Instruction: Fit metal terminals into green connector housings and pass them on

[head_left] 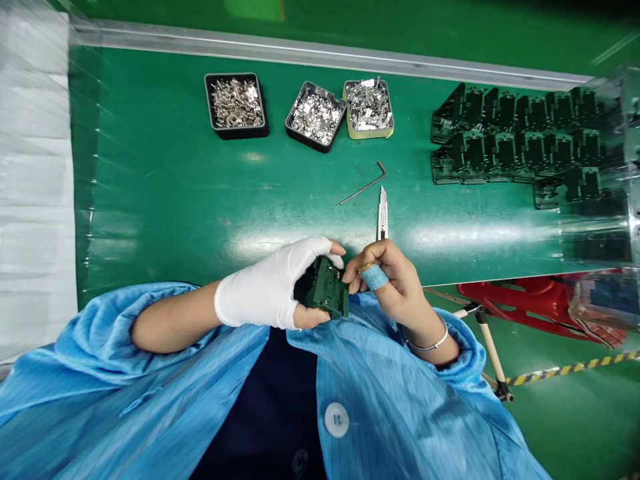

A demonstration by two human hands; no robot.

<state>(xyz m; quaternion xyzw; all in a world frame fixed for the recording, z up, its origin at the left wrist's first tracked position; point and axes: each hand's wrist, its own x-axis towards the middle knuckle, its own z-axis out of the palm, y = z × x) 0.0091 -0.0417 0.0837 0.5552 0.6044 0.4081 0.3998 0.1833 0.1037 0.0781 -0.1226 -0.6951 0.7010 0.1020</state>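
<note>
My left hand [270, 287], in a white fingerless glove, is closed around a dark green plastic housing [330, 287] with slots and small metal bits on its face. It is held just above the near edge of the bench, in front of my jacket. My right hand [387, 277], with a blue band on one finger, is at the housing's right side. Its thumb and fingers are pinched together; whatever is between them is too small or hidden to make out. Beyond this hand a utility knife [383, 212] lies with its blade out, and a hex key [364, 188] lies further off.
Along the back stand a black tray [207, 103] of small metal parts, a second black tray [309, 141] and a yellowish tray [369, 134] of metal pieces. Rows of dark green housings [520, 150] fill the right side. A red stool [520, 300] stands beyond the bench edge.
</note>
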